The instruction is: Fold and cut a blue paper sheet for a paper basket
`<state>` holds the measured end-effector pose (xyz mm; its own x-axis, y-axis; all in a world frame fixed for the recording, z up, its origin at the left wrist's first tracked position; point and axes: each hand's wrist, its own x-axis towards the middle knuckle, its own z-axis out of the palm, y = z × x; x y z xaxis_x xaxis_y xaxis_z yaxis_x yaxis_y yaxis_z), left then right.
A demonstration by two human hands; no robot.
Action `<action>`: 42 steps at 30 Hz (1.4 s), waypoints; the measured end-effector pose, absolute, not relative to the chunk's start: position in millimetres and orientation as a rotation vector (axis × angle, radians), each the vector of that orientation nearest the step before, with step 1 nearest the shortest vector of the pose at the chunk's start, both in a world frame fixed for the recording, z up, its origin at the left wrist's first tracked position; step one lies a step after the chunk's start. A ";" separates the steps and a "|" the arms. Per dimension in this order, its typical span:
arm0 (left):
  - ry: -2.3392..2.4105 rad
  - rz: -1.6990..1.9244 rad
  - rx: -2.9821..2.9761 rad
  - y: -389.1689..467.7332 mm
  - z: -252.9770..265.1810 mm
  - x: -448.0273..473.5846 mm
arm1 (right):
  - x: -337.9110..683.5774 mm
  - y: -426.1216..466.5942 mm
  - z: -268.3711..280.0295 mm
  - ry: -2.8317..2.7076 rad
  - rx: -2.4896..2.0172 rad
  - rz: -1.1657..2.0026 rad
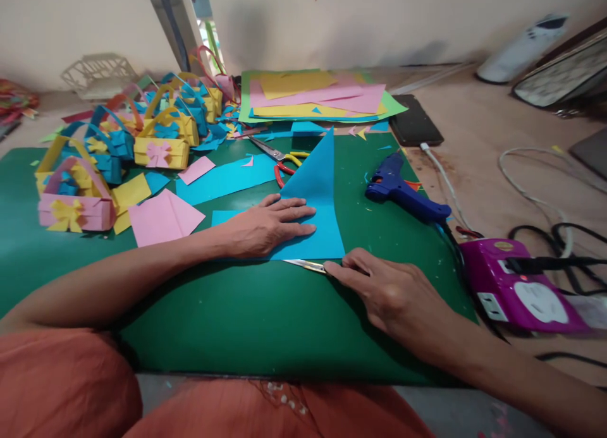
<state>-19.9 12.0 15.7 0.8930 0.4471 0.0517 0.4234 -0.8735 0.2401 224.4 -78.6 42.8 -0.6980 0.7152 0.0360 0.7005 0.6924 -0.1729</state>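
Observation:
A blue sheet of paper (317,172) lies folded on the green mat, with a pointed corner reaching away from me. My left hand (277,226) rests flat on it, fingers stretched out. At the paper's near edge my right hand (377,283) grips a slim metal craft knife (306,265), its blade pointing left along that edge. Scissors (279,157) with red and yellow handles lie just beyond the blue paper, partly hidden by it. A blue strip (227,179) and a pink paper piece (165,217) lie near my left forearm.
Several small paper baskets (161,150) stand at the back left. A stack of coloured paper (317,97) lies at the back beside a phone (417,121). To the right are a blue glue gun (405,188), a purple power strip (516,292) and tangled cables. Paper scraps litter the green mat (237,324).

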 end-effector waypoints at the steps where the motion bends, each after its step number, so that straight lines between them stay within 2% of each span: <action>1: 0.655 0.149 2.840 12.3 15.6 -20.1 | 222.5 -77.9 42.6 -2.802 -1.160 0.214; 14: 1.037 0.228 2.774 -12.7 7.7 12.7 | 246.6 -69.4 40.3 -2.714 -1.292 0.060; 20: 0.597 -0.007 2.867 6.5 16.0 -15.2 | 249.9 -66.7 38.6 -2.714 -1.257 0.027; 28: 0.585 0.093 2.907 11.4 9.4 -29.9 | 255.9 -70.9 41.1 -2.739 -1.098 0.169; 42: 0.615 0.084 2.868 10.3 11.6 -28.0 | 251.0 -76.6 33.3 -2.713 -1.011 0.114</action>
<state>-28.0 10.3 11.6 0.9116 0.4109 0.0120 0.3992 -0.8918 0.2131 251.0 -76.6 33.3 -0.7302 0.6535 0.1992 0.6344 0.7568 -0.1573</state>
